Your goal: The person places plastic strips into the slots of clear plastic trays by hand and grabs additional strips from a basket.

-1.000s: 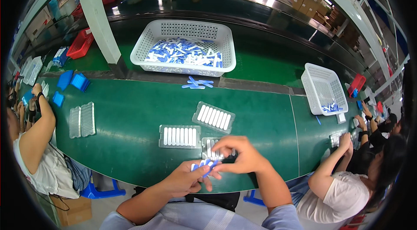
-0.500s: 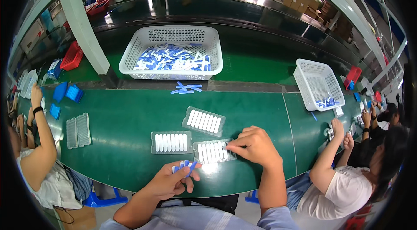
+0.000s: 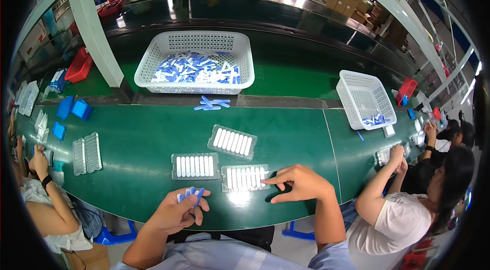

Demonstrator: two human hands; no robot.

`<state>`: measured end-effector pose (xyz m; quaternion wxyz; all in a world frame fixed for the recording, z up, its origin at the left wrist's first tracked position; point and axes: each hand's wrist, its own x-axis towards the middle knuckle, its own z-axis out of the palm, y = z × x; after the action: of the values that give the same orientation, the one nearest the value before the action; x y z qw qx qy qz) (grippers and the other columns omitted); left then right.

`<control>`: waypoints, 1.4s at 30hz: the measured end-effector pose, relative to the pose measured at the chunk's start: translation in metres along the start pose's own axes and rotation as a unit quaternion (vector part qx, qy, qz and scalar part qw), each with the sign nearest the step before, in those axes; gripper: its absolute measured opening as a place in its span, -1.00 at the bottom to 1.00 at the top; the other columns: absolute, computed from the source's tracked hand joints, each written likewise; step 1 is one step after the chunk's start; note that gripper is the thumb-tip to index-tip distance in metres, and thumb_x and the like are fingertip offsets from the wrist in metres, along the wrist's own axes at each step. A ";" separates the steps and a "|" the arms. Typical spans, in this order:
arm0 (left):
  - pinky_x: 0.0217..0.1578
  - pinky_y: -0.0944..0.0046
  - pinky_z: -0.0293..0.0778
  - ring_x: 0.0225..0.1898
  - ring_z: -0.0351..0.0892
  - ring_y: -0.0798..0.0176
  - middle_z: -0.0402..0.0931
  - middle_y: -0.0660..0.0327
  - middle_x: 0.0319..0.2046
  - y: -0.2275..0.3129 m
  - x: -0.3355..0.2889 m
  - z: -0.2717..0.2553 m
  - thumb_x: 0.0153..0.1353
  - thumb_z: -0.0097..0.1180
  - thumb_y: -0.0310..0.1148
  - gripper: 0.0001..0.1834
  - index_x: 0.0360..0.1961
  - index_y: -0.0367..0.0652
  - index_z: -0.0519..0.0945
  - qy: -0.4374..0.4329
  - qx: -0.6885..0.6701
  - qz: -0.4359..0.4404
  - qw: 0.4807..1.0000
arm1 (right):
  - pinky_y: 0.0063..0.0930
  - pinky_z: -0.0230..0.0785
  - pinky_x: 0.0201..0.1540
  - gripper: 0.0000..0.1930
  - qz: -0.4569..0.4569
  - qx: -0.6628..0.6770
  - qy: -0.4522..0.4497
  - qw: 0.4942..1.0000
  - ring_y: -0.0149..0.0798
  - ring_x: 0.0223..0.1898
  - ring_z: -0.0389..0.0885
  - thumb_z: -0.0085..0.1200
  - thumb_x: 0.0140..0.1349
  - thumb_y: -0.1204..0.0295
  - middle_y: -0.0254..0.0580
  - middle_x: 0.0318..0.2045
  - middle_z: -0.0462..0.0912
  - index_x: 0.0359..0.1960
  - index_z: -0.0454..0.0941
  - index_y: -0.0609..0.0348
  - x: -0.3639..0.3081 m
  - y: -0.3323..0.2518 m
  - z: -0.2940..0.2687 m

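Blue-and-white strips: a small fanned bunch over the near edge of the green desk, in the left hand; that grip is closed round them, thumb on top. If the thumb eased, the uneven fan could slide and drop strips.

Right-hand grip: thumb and index finger of the right hand stand apart with nothing pinched between; the index fingertip is at the right end of the nearest transparent tray, seemingly on its last white strip.

Nearest-tray risk: pressing off-centre at that end could tilt the light-looking tray or ride a strip out of its slot, as no hand steadies it.

Neighbour trays: a left tray and a rear tray, both lined with white strips, lie so near that a shove might make them bump.

Ridged trays: a pair at the left, side by side.

Co-worker in white: seated to the right, limiting elbow room there.

Loose strips: a small pile before the large white basket, which holds many more.

Small white basket: farther right, a few strips inside.

Pale post: rises left of the large basket, obstructing a reach toward the red basket.
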<state>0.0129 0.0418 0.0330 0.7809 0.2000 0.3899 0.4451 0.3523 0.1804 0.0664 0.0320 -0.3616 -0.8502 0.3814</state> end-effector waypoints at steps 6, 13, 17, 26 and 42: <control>-0.77 0.50 0.09 -0.51 0.63 0.30 0.62 0.06 -0.23 -0.002 0.007 -0.006 0.52 -0.06 -0.33 -0.64 0.16 -0.41 0.43 0.002 -0.006 0.013 1.000 | -0.24 0.33 -0.03 -0.54 -0.098 -0.082 0.179 0.976 -0.10 -0.10 0.53 0.40 0.04 0.11 -0.20 -0.16 0.59 0.01 0.72 -0.13 0.003 -0.015 0.025; -0.77 0.50 0.07 -0.48 0.65 0.30 0.61 0.05 -0.20 0.005 -0.002 -0.012 0.52 -0.08 -0.34 -0.63 0.17 -0.42 0.43 -0.013 0.009 0.018 1.000 | -0.10 0.18 0.24 -0.51 -0.159 -0.135 0.140 0.968 0.04 0.26 0.36 0.37 0.07 0.10 -0.07 0.28 0.42 0.07 0.67 -0.13 0.004 -0.017 0.030; -0.78 0.49 0.06 -0.49 0.65 0.30 0.62 0.04 -0.21 0.011 -0.011 -0.024 0.52 -0.07 -0.34 -0.63 0.16 -0.42 0.44 0.005 0.005 0.044 0.999 | -0.09 0.14 0.26 -0.42 -0.117 -0.150 0.184 0.964 0.04 0.25 0.39 0.38 0.06 0.13 -0.07 0.27 0.45 0.16 0.60 -0.05 0.010 -0.017 0.042; -0.79 0.48 0.07 -0.55 0.60 0.34 0.59 0.07 -0.29 0.036 -0.038 -0.052 0.52 -0.12 -0.38 -0.67 0.10 -0.45 0.47 0.066 0.061 0.119 0.989 | -0.16 0.16 0.22 -0.25 -0.036 -0.163 0.237 0.957 -0.05 0.09 0.51 0.44 -0.04 0.20 -0.11 0.04 0.62 0.23 0.47 0.14 -0.019 0.006 0.027; -0.77 0.51 0.13 -0.62 0.55 0.42 0.59 0.11 -0.36 0.038 -0.066 -0.101 0.52 -0.14 -0.38 -0.68 0.07 -0.43 0.50 0.230 0.165 0.245 0.927 | -0.17 0.20 0.20 -0.27 -0.041 -0.202 0.263 0.942 -0.01 0.07 0.49 0.46 -0.01 0.27 -0.08 0.01 0.62 0.24 0.47 0.14 0.070 0.007 0.009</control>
<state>-0.1075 0.0020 0.0243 0.4922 0.3078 0.5653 0.5860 0.3018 0.2229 0.0402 0.1963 -0.4129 -0.8847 0.0910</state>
